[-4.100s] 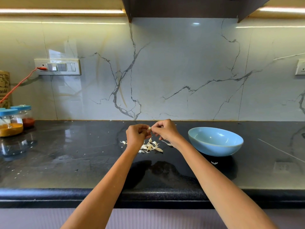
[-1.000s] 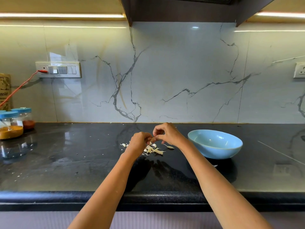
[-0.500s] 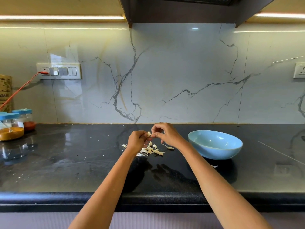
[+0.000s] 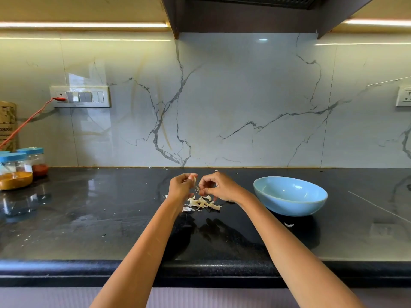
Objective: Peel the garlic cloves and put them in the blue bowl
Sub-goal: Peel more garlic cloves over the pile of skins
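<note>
Mid-peel, frame centre: left hand (image 4: 181, 185) pinching small pale garlic clove (image 4: 194, 179), right hand (image 4: 219, 186) pinching its papery skin strip (image 4: 196, 189); glossy round blue bowl (image 4: 289, 203) apparently empty.

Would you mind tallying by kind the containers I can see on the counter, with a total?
Blue bowl: 1
Blue-lidded jars: 2, one of yellow powder, one of red powder
Total: 3; a sliver of a third lid at the left edge is left uncounted.

A glossy black countertop (image 4: 89, 218) meets a veined marble backsplash (image 4: 222, 103) under warm strip lights (image 4: 82, 24).
</note>
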